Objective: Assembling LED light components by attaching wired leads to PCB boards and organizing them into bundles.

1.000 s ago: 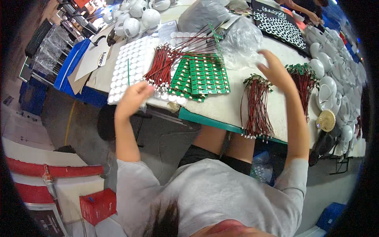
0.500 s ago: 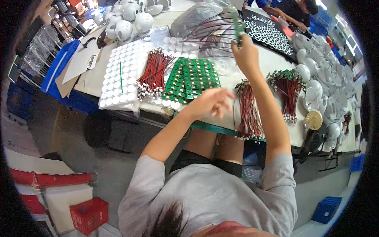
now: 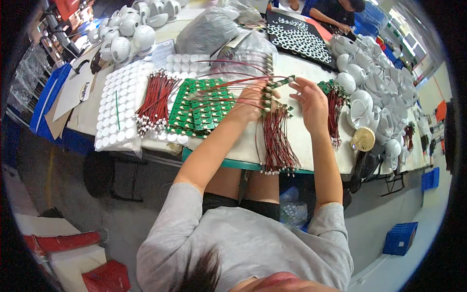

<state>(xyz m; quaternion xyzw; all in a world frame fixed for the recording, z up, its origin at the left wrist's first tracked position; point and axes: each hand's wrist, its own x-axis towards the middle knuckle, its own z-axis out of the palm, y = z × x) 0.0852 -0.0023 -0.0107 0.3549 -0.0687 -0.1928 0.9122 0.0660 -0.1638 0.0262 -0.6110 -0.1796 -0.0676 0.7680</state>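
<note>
Even, fairly bright light over the worktable (image 3: 345,158); the floor (image 3: 131,214) below falls to grey dimness, darkest under the table's edge. Washed-out glare upper left, bright panels (image 3: 412,43) upper right. Fisheye bend strong toward the rim, corners black and grainy; slight blur on the raised red wires (image 3: 238,79).

I hold a narrow green circuit-board strip (image 3: 267,92) running near to far, its thin red wires (image 3: 233,62) trailing off left.
</note>
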